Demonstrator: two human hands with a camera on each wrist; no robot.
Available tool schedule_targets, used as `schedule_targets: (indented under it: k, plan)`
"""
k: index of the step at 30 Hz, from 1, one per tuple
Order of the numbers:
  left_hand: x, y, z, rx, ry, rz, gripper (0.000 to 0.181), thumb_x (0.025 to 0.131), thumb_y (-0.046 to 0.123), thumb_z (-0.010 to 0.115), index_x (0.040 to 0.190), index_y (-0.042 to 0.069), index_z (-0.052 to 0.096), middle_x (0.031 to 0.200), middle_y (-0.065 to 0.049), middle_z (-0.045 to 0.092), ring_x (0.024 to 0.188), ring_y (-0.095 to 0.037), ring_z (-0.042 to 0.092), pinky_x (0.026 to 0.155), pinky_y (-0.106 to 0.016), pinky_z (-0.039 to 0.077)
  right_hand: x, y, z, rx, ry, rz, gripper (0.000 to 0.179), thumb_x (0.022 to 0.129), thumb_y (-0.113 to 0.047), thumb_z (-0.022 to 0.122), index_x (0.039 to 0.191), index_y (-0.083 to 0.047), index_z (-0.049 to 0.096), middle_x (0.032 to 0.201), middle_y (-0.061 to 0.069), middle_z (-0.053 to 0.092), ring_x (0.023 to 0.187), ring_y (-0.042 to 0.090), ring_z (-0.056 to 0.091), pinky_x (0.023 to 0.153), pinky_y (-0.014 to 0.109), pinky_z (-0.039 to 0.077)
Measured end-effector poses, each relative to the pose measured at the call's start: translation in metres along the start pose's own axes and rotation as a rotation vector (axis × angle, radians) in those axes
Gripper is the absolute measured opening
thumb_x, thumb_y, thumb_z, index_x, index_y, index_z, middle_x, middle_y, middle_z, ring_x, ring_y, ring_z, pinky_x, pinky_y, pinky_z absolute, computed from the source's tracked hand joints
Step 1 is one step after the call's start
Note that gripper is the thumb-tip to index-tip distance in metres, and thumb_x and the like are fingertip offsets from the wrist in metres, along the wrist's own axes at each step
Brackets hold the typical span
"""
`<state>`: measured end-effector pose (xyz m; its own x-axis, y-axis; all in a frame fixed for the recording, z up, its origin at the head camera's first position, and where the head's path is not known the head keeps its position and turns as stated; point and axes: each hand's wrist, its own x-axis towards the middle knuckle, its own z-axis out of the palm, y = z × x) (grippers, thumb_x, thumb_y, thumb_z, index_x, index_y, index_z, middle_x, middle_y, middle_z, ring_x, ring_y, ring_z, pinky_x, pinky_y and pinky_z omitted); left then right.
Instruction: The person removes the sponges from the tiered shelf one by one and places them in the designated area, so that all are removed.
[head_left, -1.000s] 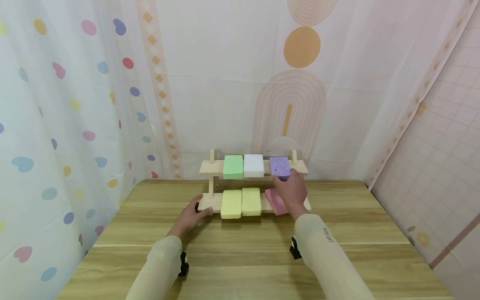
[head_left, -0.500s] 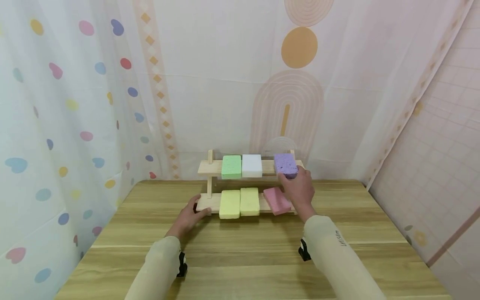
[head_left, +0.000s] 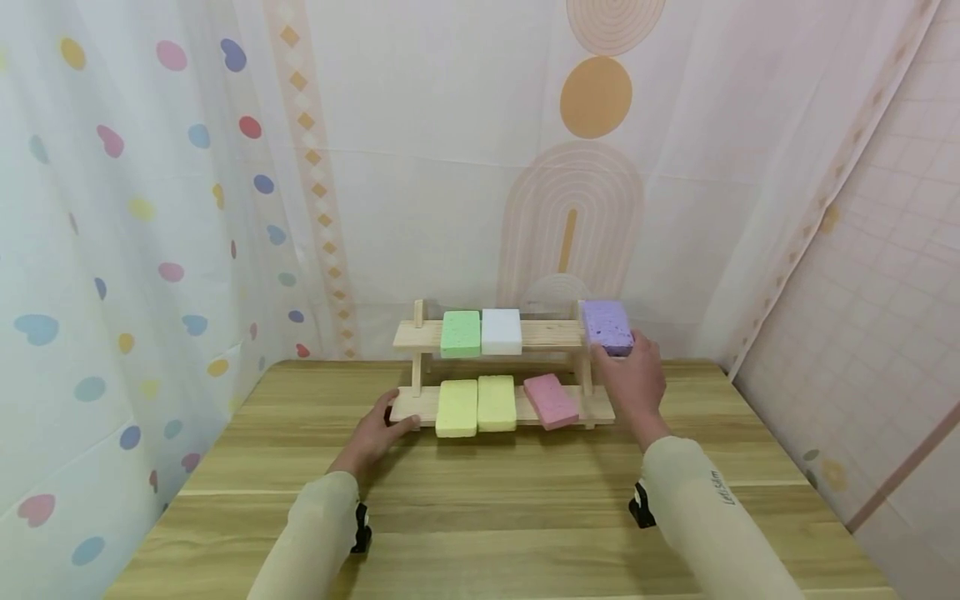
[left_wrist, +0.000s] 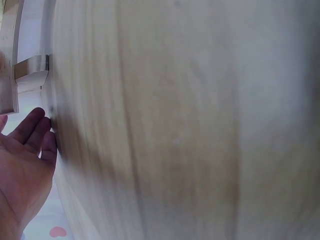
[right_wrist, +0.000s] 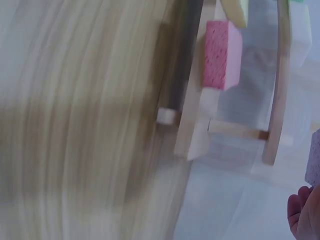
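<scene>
A two-tier wooden shelf rack [head_left: 528, 334] stands on the table with sponges on both tiers. My right hand [head_left: 636, 379] pinches a purple sponge [head_left: 608, 327] just off the upper tier's right end. My left hand [head_left: 372, 435] holds the left end of the lower board, thumb at its front edge; in the left wrist view its other fingers [left_wrist: 35, 131] stretch beside the rack. On the upper tier sit a green sponge [head_left: 461, 333] and a white sponge [head_left: 501, 331]. Below are two yellow sponges [head_left: 457, 408] side by side and a pink sponge [head_left: 551, 402], slightly turned.
The rack stands near the back edge of a wood-grain table [head_left: 487, 517]. A patterned curtain [head_left: 450, 208] hangs close behind it, with a dotted curtain [head_left: 150, 250] at the left. Another curtain [head_left: 862, 350] hangs on the right.
My right hand has carried the purple sponge rightward, from over the upper tier to beyond its end, uncovering the pink sponge. My left hand has kept its place at the rack.
</scene>
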<state>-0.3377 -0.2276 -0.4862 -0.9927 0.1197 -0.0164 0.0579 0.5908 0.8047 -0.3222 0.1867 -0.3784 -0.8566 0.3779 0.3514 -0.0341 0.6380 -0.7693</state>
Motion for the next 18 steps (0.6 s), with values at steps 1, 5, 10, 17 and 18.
schedule_targets:
  k: [1, 5, 10, 17, 18]
  plan:
    - [0.000, 0.000, 0.000, 0.003, 0.000, 0.000, 0.089, 0.095, 0.053, 0.061, 0.158, 0.010, 0.015, 0.153, -0.033, 0.030, 0.140, -0.047, 0.030, 0.111, -0.059, 0.026, 0.000, 0.002, -0.003, 0.004, 0.004, 0.002, 0.075, 0.089, -0.050, 0.066, 0.143, -0.002, 0.047, 0.129, 0.018, 0.054, 0.111, 0.034, 0.054, 0.089, 0.054, 0.044]
    - [0.001, -0.001, 0.000, 0.014, 0.001, 0.004, 0.090, 0.095, 0.054, 0.060, 0.158, 0.009, 0.015, 0.153, -0.033, 0.029, 0.140, -0.047, 0.030, 0.111, -0.060, 0.026, -0.002, 0.011, -0.011, -0.006, 0.012, 0.016, 0.076, 0.090, -0.049, 0.067, 0.144, 0.000, 0.045, 0.133, 0.020, 0.052, 0.114, 0.037, 0.053, 0.092, 0.055, 0.043]
    - [0.002, -0.001, 0.000, 0.007, 0.001, -0.005, 0.090, 0.095, 0.053, 0.061, 0.159, 0.010, 0.015, 0.153, -0.033, 0.030, 0.140, -0.046, 0.032, 0.111, -0.059, 0.027, -0.005, 0.024, -0.020, -0.006, 0.012, 0.038, 0.077, 0.090, -0.048, 0.067, 0.145, 0.001, 0.043, 0.136, 0.022, 0.050, 0.119, 0.040, 0.051, 0.095, 0.057, 0.040]
    - [0.002, -0.001, 0.000, 0.013, 0.003, -0.006, 0.089, 0.095, 0.053, 0.061, 0.158, 0.010, 0.015, 0.153, -0.033, 0.030, 0.140, -0.047, 0.032, 0.111, -0.059, 0.027, -0.008, 0.046, -0.027, 0.003, 0.007, 0.019, 0.076, 0.091, -0.044, 0.069, 0.144, 0.004, 0.042, 0.135, 0.023, 0.049, 0.121, 0.040, 0.049, 0.099, 0.056, 0.038]
    - [0.002, -0.001, 0.000, 0.014, 0.003, -0.006, 0.089, 0.095, 0.053, 0.061, 0.158, 0.010, 0.015, 0.153, -0.033, 0.030, 0.140, -0.047, 0.031, 0.111, -0.059, 0.027, -0.009, 0.050, -0.027, 0.000, 0.006, 0.017, 0.075, 0.091, -0.043, 0.069, 0.144, 0.004, 0.042, 0.134, 0.024, 0.049, 0.121, 0.040, 0.049, 0.099, 0.056, 0.038]
